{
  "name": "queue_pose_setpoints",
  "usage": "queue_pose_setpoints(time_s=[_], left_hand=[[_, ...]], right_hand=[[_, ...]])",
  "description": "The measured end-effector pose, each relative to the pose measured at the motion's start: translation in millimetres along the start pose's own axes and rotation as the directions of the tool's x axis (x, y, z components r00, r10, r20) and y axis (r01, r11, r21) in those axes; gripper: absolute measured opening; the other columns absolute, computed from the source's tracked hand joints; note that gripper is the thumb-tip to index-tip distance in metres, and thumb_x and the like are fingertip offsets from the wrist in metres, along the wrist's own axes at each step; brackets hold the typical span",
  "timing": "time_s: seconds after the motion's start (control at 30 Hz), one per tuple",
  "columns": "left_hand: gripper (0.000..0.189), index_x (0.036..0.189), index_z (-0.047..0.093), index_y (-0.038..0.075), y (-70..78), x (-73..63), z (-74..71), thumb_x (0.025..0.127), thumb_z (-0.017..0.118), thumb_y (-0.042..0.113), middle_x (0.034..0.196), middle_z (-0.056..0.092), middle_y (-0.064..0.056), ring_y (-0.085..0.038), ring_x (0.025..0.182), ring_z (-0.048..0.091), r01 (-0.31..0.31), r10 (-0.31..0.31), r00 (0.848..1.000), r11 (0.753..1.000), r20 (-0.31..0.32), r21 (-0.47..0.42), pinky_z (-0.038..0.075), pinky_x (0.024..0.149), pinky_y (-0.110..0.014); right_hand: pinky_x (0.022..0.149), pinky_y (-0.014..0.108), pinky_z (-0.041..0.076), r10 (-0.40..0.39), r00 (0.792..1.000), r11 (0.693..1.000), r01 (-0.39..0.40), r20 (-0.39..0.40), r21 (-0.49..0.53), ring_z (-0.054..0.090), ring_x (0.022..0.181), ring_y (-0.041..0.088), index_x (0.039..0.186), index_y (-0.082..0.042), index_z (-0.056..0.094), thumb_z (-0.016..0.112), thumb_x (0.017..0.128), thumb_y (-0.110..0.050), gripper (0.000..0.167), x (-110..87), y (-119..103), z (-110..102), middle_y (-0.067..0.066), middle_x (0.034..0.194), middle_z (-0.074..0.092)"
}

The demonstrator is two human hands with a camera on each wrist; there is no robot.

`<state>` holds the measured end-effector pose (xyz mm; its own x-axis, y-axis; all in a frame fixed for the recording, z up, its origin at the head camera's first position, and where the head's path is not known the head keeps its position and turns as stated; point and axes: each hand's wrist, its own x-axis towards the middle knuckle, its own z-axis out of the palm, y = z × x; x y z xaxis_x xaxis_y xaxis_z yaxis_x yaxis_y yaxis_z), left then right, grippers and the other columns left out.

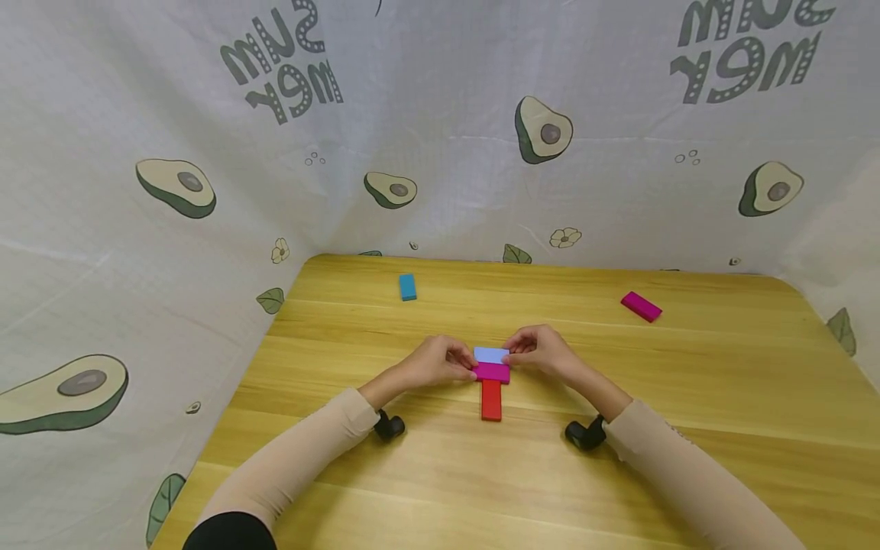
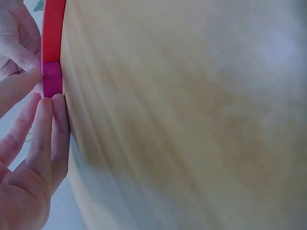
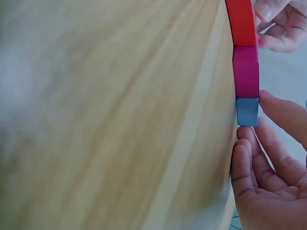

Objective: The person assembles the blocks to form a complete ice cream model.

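Note:
Three flat blocks lie together on the table in the head view. The red block (image 1: 491, 401) points toward me, the magenta block (image 1: 491, 372) lies crosswise at its far end, and the light blue block (image 1: 491, 355) sits just beyond, parallel to the magenta one. My left hand (image 1: 440, 360) holds the left end of the magenta block between thumb and fingers. At the opposite side, my right hand (image 1: 541, 350) pinches the right end of the light blue block. In the right wrist view, the red, magenta and light blue blocks (image 3: 247, 111) form a touching row.
Farther back on the wooden table (image 1: 385, 489) lies a blue block (image 1: 408, 287), left of centre. Another magenta block (image 1: 642, 306) rests at the back right. A white curtain with avocado prints (image 1: 447, 99) hangs behind the table's far edge.

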<state>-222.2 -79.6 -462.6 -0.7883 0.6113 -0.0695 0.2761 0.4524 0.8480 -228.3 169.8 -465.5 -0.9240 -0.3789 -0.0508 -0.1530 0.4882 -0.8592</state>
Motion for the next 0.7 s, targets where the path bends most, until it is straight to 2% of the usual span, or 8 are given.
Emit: queue_pose_setpoints(time_s=[0.37, 0.53, 0.7], left_hand=[[0.02, 0.104, 0.067, 0.002, -0.4, 0.5, -3.5, 0.088, 0.077, 0.006, 0.089, 0.068, -0.003, -0.011, 0.082, 0.066, 0.011, -0.011, 1.0, 0.999, 0.0, -0.033, 0.057, 0.074, -0.023], [0.023, 0.106, 0.066, 0.0, -2.4, 1.5, -2.8, 0.087, 0.078, 0.004, 0.092, 0.069, -0.005, -0.013, 0.084, 0.067, 0.002, -0.004, 1.0, 0.998, -0.029, -0.057, 0.058, 0.074, -0.024], [0.022, 0.107, 0.069, 0.003, -2.8, 3.5, -1.8, 0.087, 0.078, 0.006, 0.094, 0.069, -0.004, -0.012, 0.086, 0.065, -0.015, 0.013, 0.998, 0.999, -0.062, -0.031, 0.056, 0.075, -0.023]], right_hand=[[0.068, 0.021, 0.051, 0.015, 1.0, 1.0, -0.015, 0.002, 0.014, 0.058, 0.079, 0.019, 0.098, 0.008, 0.071, 0.079, 0.084, -0.004, 0.02, 0.2, 1.3, -0.3, 0.008, 0.085, 0.067], [0.068, 0.022, 0.05, -0.005, 1.0, 1.0, 0.005, 0.004, 0.014, 0.058, 0.08, 0.02, 0.099, 0.008, 0.071, 0.078, 0.087, -0.006, 0.02, -0.4, 2.4, -0.7, 0.009, 0.086, 0.067], [0.07, 0.022, 0.05, -0.012, 1.0, 1.0, 0.012, 0.005, 0.008, 0.058, 0.081, 0.02, 0.1, 0.008, 0.071, 0.076, 0.089, -0.008, 0.02, -0.8, 1.7, -1.7, 0.009, 0.089, 0.068]])
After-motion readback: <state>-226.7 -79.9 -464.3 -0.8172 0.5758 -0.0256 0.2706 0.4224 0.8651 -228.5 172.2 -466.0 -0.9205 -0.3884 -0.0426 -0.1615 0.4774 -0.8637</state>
